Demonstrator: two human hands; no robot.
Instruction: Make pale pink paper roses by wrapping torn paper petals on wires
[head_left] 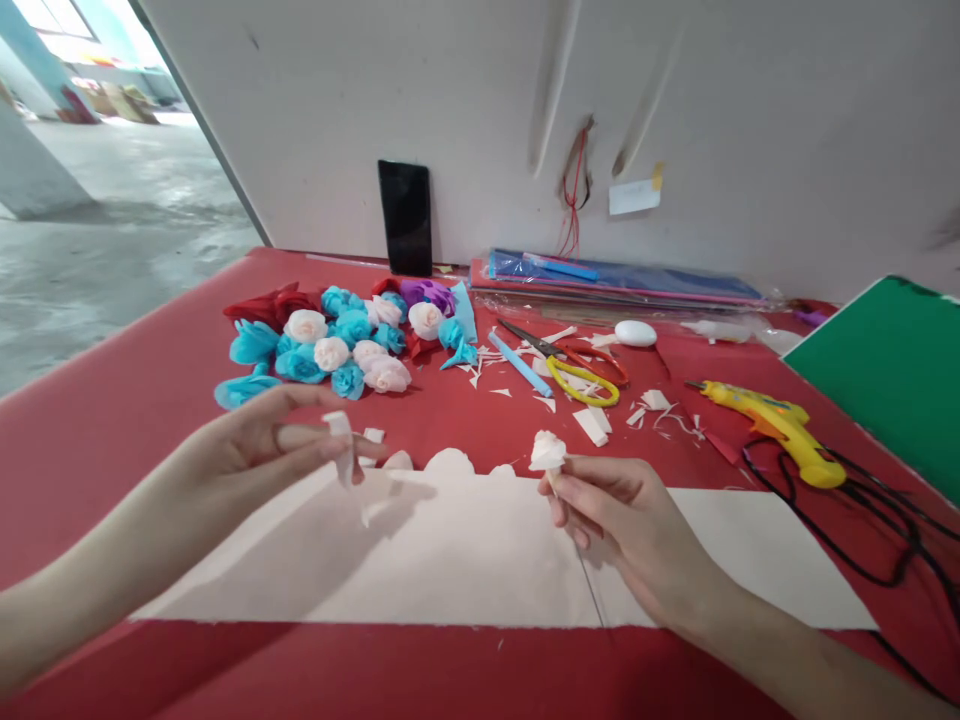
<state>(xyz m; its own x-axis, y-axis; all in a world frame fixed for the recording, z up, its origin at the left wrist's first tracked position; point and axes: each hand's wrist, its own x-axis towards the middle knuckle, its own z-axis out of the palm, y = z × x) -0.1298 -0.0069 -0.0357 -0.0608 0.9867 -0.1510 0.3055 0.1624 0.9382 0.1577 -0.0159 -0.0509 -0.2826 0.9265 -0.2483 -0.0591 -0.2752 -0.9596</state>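
Between the thumb and fingers of my left hand is a small white paper petal, held above the left part of a white paper sheet. My right hand pinches the base of a small white paper flower. A thin wire stem runs down from that hand over the sheet. Several round-edged white petals lie along the sheet's far edge, between my hands. The flower stands roughly upright, apart from the petal.
Finished blue, white, red and purple paper flowers are heaped at the back left. Scissors, a light blue stick-shaped tool and paper scraps lie mid-table. A yellow glue gun with black cord rests right. A phone leans on the wall.
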